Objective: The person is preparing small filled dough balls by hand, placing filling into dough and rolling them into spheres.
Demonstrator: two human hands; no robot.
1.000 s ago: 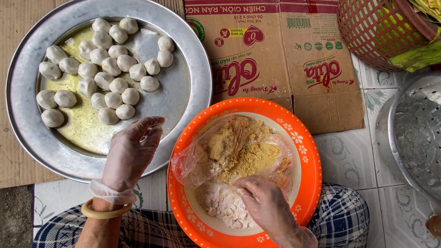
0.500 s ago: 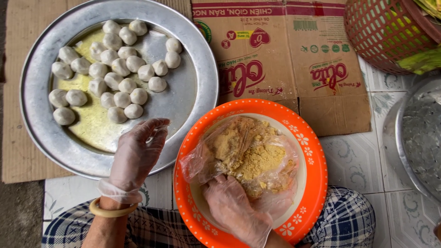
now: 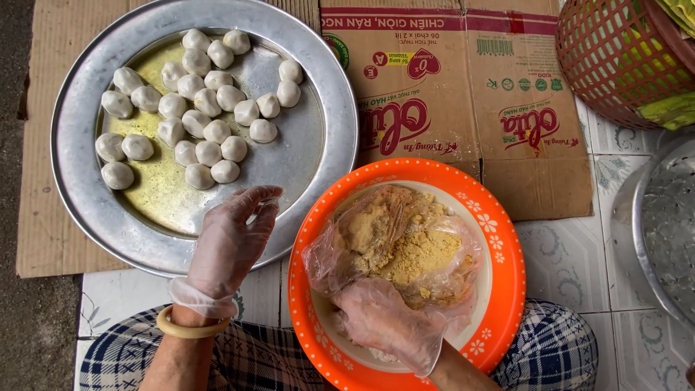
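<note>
Lap: blue checked cloth (image 3: 557, 347) is seen at the bottom edge, under the bowl's near rim.
Right hand (image 3: 387, 322): gloved in clear plastic, it is curled down inside the bowl, closed on something at the near side of the bag; what is pinched cannot be told.
Left hand (image 3: 232, 239): gloved too, it is held loosely open, fingers bent, resting over the tray's near rim; nothing is held. A pale bangle (image 3: 184, 327) is worn at the wrist.
Bowl (image 3: 499, 239): orange with a white flower rim, it is set on the tiled floor (image 3: 565, 261).
Bag (image 3: 405, 246): clear plastic, filled with yellow-brown crumbly filling, it is laid in the bowl.
Tray (image 3: 318, 87): round metal, oily, placed left of the bowl.
Dough balls (image 3: 206, 105): white, clustered on the tray's left half.
Cardboard (image 3: 470, 94): flattened, spread under the tray and behind the bowl.
Basket (image 3: 622, 58): red, seen at the far right corner.
Pot (image 3: 662, 217): metal, cut off by the right edge.
</note>
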